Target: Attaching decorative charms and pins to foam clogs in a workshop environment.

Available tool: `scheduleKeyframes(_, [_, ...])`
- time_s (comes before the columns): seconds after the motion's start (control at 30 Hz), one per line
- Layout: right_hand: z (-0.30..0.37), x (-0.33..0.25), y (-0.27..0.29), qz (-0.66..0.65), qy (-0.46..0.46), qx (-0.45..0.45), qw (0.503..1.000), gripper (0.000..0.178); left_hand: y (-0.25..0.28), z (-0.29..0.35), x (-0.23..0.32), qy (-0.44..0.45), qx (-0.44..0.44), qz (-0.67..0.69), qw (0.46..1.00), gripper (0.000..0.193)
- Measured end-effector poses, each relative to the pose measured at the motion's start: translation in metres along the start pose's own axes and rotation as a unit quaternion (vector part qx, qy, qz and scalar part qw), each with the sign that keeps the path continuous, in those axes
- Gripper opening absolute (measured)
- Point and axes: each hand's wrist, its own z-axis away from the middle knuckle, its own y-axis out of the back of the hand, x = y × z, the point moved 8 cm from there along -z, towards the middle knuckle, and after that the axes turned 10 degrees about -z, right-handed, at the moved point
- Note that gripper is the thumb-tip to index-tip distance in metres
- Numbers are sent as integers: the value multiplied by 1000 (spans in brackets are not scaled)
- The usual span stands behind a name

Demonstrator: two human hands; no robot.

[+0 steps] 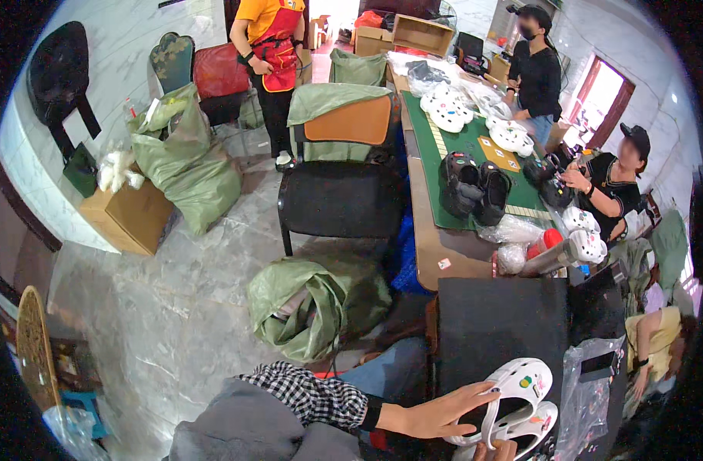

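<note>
A pair of white clogs with coloured charms lies side by side on a black work surface (pixel 482 319) at the lower right. My left hand (pixel 432 411) comes from a black-and-white checked sleeve and grips the opening edge of the farther white clog (pixel 524 376), fingers along its side and thumb lower. At the bottom edge, my right hand (pixel 499 450) shows only in part; its curled fingers close on the clog's strap. The nearer white clog (pixel 532 426) lies beside the first, partly hidden by it.
A clear plastic bag (pixel 586 392) lies right of the clogs. Beyond stands a green-topped table (pixel 428 165) with black clogs (pixel 474 188), more white clogs and a red-lidded container (pixel 547 242). Two people work there. A black chair (pixel 340 196) and green sacks (pixel 186 165) stand left.
</note>
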Motion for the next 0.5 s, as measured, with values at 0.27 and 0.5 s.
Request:
scheduleKeyframes(0.27, [7,13,-4,-20,-66,8,998,17,-1,1,-5,15,-17,21,1000,73])
scheduleKeyframes(0.5, [9,9,2,9,-53,45,998,27,0,1,-3,9,-14,-6,1000,72])
